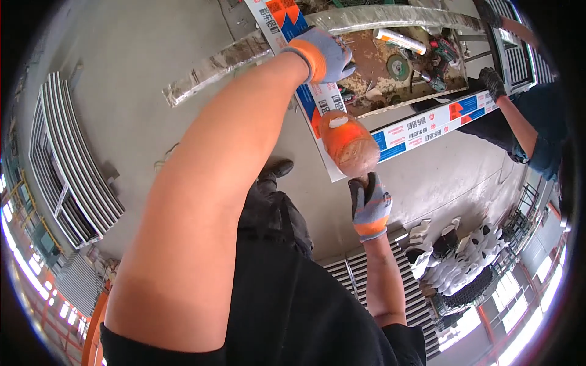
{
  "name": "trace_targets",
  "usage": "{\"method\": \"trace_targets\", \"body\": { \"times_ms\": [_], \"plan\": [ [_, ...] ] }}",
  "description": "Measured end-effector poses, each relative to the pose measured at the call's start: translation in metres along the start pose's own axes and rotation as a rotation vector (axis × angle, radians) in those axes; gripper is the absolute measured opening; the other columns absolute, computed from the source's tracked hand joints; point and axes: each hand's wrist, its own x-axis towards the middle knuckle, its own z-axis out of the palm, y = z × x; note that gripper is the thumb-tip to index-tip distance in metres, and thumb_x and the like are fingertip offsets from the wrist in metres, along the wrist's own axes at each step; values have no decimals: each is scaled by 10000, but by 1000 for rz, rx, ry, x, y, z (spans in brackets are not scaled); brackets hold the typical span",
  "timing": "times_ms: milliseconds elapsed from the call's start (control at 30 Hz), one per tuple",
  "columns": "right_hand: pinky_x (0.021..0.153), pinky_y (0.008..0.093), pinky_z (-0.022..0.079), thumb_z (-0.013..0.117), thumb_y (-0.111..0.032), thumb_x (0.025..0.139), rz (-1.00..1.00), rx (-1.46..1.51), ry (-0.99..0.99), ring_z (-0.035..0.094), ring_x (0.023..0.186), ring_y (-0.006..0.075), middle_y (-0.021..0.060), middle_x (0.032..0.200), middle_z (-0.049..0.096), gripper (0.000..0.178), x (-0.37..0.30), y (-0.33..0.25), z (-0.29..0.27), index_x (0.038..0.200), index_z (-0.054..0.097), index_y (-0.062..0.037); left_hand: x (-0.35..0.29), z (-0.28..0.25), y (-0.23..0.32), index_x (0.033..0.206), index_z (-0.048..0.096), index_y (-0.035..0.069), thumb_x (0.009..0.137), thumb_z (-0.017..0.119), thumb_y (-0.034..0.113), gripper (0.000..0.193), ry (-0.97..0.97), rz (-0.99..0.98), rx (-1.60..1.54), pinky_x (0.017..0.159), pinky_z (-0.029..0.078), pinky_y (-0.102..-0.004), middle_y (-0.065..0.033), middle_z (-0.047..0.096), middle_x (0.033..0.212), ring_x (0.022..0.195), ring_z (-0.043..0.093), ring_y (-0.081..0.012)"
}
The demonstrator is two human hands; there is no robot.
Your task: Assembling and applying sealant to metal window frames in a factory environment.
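Looming closest, bare left forearm rising from the lower edge across the middle of the view, black shirt and dark trousers below it. Left hand (322, 53), in a grey and orange glove, reaching far and closing over the upper edge of a long white profile (317, 100) wrapped in film with blue and orange printed patches. Right hand (368, 204), gloved the same way, lifting up nearer in, fingertips touching the lower end of an orange mallet head (349, 143); cannot tell whether clamped round a handle, since none is showing. Mallet head sitting against the near corner where the white profile is meeting a second wrapped profile (436, 122) running off to the right. Hands well apart, one at the far end of the profile, one at the near corner. Lying beyond the frame, a dirty tabletop (372, 61) carrying a white tube (400, 41), a round disc and small tools. Standing at the right, another person in a blue sleeve, dark-gloved hand (492, 82) resting on the second profile. Lying on the grey floor (122, 61) at the left, stacked white profiles (67, 158); heaped at the lower right, white corner pieces (455, 259).
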Motion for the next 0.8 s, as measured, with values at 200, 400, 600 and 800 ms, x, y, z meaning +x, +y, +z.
{"method": "trace_targets", "body": {
  "times_ms": [200,400,600,800],
  "plan": [
    [466,260,387,566,-177,903,133,133,-83,511,493,112,27,646,598,159,11,2,-7,931,600,-24,-4,-12,-4,1013,577,-21,910,416,468,525,-46,-18,-69,715,493,-406,-133,666,792,805,653,-271],
    [496,292,426,594,-118,833,-28,938,196,522,526,157,55,650,557,97,-20,-12,-37,858,601,-24,-8,-11,-9,1012,595,22,938,379,459,493,-85,-11,-148,763,500,-428,-141,673,824,832,653,-297],
    [612,413,490,577,-210,878,34,-382,-124,624,720,405,215,783,637,210,18,11,-8,957,604,-18,-5,-8,-1,879,636,49,935,377,473,499,21,45,-167,740,513,-418,-149,671,797,777,657,-300],
    [617,403,480,542,-196,901,94,-37,-88,618,723,409,221,778,634,223,1,22,-15,970,604,7,0,12,-3,819,626,55,912,406,502,507,47,-65,-44,647,506,-401,-135,654,724,694,652,-277]
  ]
}}
